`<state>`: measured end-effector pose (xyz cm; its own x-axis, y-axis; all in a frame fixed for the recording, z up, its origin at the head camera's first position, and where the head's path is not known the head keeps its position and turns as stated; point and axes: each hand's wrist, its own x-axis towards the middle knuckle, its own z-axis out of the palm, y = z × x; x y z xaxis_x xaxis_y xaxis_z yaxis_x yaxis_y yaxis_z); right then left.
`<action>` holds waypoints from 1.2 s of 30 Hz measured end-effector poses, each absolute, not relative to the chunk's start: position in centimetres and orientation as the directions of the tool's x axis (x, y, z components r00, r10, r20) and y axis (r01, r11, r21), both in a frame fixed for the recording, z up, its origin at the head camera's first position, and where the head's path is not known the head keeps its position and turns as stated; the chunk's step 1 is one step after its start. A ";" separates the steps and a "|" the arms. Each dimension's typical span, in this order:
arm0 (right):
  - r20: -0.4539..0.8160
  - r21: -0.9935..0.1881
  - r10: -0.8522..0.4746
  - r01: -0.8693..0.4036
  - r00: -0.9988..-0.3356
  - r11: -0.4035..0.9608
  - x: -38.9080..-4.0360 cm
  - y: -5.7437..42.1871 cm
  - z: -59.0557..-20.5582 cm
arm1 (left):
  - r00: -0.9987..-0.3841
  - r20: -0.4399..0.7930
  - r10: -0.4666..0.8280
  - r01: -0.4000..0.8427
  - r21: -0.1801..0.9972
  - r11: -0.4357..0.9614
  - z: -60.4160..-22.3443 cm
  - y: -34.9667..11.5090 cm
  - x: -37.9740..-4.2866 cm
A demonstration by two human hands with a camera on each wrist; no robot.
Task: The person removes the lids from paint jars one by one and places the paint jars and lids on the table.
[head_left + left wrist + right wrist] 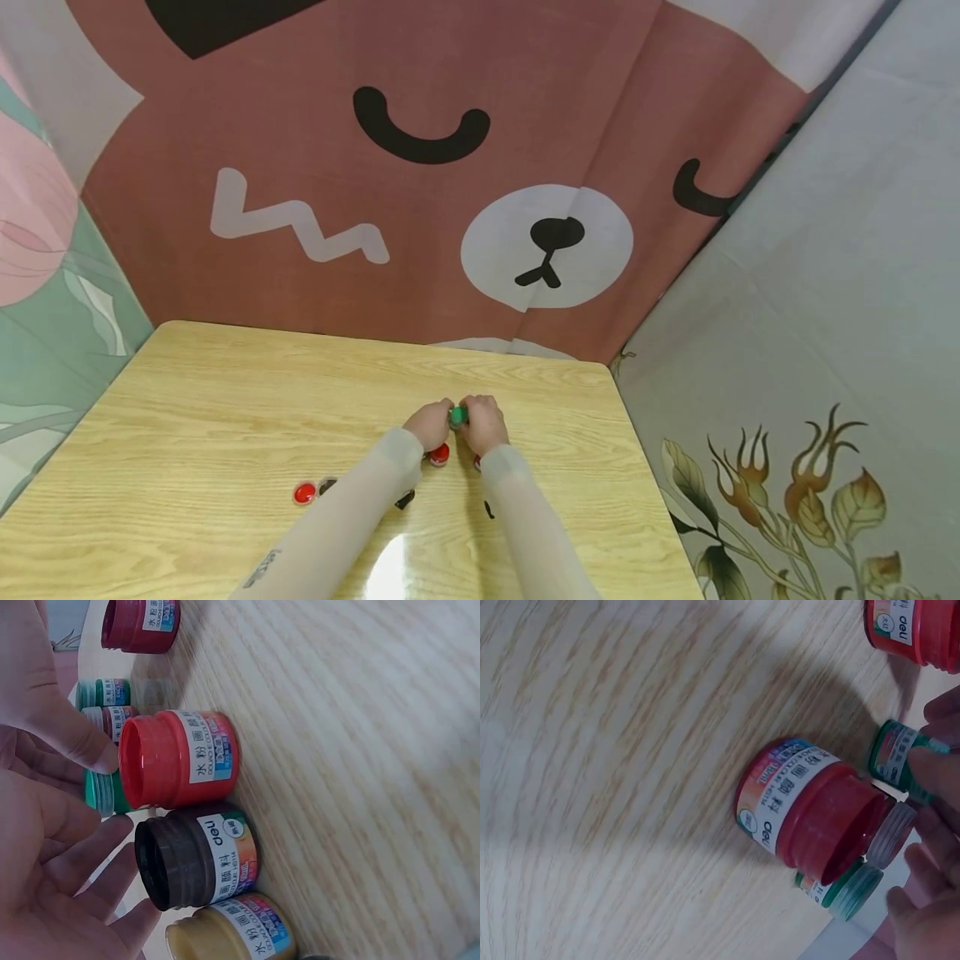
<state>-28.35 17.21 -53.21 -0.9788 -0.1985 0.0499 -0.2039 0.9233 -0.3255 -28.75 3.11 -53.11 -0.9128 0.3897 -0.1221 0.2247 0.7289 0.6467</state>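
Note:
Both hands meet at a small green paint jar point(458, 418) near the middle of the table. My left hand point(430, 425) has its thumb and index finger at the jar's left side, other fingers spread. My right hand point(485, 422) pinches it from the right, thumb over the jar in the right wrist view. Nearer me, a red paint jar point(169, 761) stands beside a dark brown one point(196, 859) and an ochre one point(199, 941). A crimson jar point(799, 806) stands close below my right hand. The sleeves hide part of the row.
Beyond the crimson jar, a purple-brown jar point(891, 834) and a second green jar point(840, 892) stand in line with the held one. Further left lie a red jar point(304, 493) and a dark jar point(327, 484). A curtain with a bear face point(420, 283) hangs behind the table point(187, 400).

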 end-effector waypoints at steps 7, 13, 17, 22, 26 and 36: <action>0.102 -0.316 -0.270 -0.289 -0.957 0.904 -27.9 17.4 -53.0 | -0.929 -0.070 0.364 0.221 0.682 0.697 -53.2 2.7 -28.6; 0.082 -0.357 -0.301 -0.310 -0.950 0.881 -27.1 17.4 -52.0 | -0.944 -0.020 0.330 0.212 0.729 0.651 -53.4 2.2 -28.1; 0.094 -0.375 -0.315 -0.326 -0.945 0.868 -26.7 17.4 -50.8 | -0.949 0.030 0.314 0.227 0.756 0.613 -52.9 2.1 -27.7; 0.154 -0.347 -0.348 -0.380 -0.925 0.857 -26.3 17.5 -49.4 | -0.954 0.103 0.281 0.248 0.796 0.551 -51.8 1.8 -26.8; 0.149 -0.430 -0.347 -0.376 -0.926 0.821 -25.3 17.6 -48.9 | -0.956 0.120 0.266 0.249 0.813 0.526 -51.4 1.4 -25.6; 0.177 -0.764 -0.299 -0.322 -0.938 0.559 -21.2 18.3 -50.3 | -0.939 0.179 0.293 0.279 0.894 0.350 -52.3 1.2 -21.6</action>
<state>-21.23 18.33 -50.31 -0.9378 -0.2987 0.1771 -0.3223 0.5586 -0.7643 -21.55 1.21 -52.34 -0.9394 0.2925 0.1787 0.2791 0.3501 0.8942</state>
